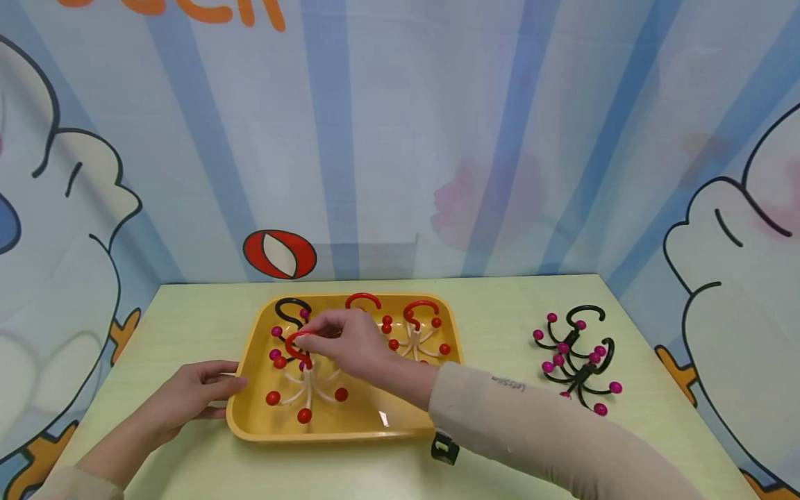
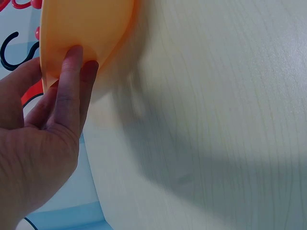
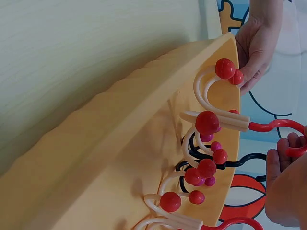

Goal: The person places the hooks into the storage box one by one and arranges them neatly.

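Observation:
My right hand (image 1: 356, 344) pinches the red hook of a scalp massager (image 1: 307, 380) whose white prongs end in red balls. The massager stands upright, hook uppermost, over the left half of a yellow tray (image 1: 337, 436). At the tray's left end, my left hand (image 1: 196, 392) grips the rim, its fingers (image 2: 69, 91) on the outer wall. Behind the held massager is a black one (image 1: 290, 303) with magenta balls, partly hidden by my right hand. Two more red-and-white massagers, one (image 1: 415, 340) in plain sight and one (image 1: 362, 297) mostly hidden, are toward the tray's back right.
Two black massagers, one (image 1: 584, 375) in front of the other (image 1: 571, 337), lie close together on the pale wooden table (image 1: 500, 312) right of the tray. A printed cloth backdrop (image 1: 400, 173) rises behind the table's back edge.

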`<action>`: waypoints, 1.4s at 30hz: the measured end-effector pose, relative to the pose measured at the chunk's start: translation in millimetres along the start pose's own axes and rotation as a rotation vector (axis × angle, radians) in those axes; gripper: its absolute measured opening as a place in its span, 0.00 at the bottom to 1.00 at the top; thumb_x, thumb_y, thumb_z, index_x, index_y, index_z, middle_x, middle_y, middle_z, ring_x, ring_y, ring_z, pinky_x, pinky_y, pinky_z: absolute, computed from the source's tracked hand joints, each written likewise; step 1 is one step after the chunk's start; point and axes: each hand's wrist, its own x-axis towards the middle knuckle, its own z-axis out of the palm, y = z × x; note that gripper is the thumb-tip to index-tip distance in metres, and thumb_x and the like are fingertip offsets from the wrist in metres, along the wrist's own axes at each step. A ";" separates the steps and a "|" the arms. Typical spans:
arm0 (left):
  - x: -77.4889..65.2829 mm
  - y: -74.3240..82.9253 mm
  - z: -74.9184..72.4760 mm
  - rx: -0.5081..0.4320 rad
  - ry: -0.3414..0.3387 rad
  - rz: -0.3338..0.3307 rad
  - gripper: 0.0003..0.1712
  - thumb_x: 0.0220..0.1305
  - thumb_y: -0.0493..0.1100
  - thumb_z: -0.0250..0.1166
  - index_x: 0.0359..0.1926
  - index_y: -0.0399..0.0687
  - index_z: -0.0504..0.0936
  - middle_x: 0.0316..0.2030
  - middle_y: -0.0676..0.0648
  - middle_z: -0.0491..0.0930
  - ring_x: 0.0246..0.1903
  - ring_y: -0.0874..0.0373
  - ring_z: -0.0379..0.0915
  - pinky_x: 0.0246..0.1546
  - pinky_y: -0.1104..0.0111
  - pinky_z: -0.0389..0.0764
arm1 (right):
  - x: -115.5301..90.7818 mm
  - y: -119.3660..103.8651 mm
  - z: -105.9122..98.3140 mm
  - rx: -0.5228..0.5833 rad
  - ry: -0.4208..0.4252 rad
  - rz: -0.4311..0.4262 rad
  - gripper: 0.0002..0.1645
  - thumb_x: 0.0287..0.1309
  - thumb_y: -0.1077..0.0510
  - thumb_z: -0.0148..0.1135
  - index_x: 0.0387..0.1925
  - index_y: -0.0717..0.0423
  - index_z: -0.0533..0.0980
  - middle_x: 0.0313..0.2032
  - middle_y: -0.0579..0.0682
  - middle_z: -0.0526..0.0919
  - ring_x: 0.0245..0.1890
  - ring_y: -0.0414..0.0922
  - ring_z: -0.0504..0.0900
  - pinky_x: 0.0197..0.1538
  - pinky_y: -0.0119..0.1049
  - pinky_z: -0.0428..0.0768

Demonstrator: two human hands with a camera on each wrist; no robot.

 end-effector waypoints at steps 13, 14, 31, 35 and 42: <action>0.0 0.9 0.5 0.003 0.000 -0.001 0.43 0.62 0.56 0.65 0.66 0.32 0.64 0.54 0.36 0.78 0.41 0.53 0.82 0.40 0.60 0.85 | 1.8 6.8 12.3 0.006 -0.027 0.010 0.03 0.52 0.50 0.72 0.29 0.40 0.84 0.28 0.43 0.86 0.29 0.41 0.82 0.26 0.30 0.77; 0.2 1.0 0.6 0.003 0.001 -0.002 0.43 0.62 0.56 0.65 0.66 0.32 0.64 0.54 0.36 0.78 0.41 0.53 0.82 0.40 0.60 0.85 | 1.9 7.4 13.0 0.000 -0.029 0.010 0.03 0.52 0.49 0.72 0.29 0.40 0.84 0.28 0.42 0.86 0.29 0.40 0.82 0.25 0.30 0.77; 1.2 0.5 0.7 0.016 0.004 -0.005 0.43 0.62 0.57 0.65 0.67 0.33 0.64 0.55 0.36 0.77 0.42 0.53 0.82 0.40 0.61 0.85 | 2.4 15.2 21.0 -0.063 -0.062 0.020 0.03 0.52 0.47 0.71 0.29 0.38 0.84 0.28 0.37 0.83 0.28 0.38 0.78 0.26 0.29 0.78; 1.3 -0.8 0.1 0.013 0.000 -0.005 0.43 0.61 0.57 0.65 0.67 0.33 0.64 0.55 0.36 0.77 0.42 0.53 0.82 0.40 0.61 0.85 | 3.0 16.6 25.1 -0.073 -0.071 -0.016 0.03 0.52 0.47 0.71 0.30 0.38 0.85 0.28 0.37 0.83 0.27 0.39 0.78 0.26 0.29 0.77; 0.7 -1.5 -0.4 0.007 -0.003 -0.003 0.44 0.61 0.58 0.65 0.67 0.33 0.63 0.55 0.36 0.77 0.43 0.53 0.82 0.40 0.60 0.85 | 1.1 16.3 31.4 -0.105 -0.054 -0.011 0.06 0.52 0.45 0.71 0.31 0.38 0.86 0.23 0.34 0.83 0.26 0.36 0.79 0.25 0.30 0.77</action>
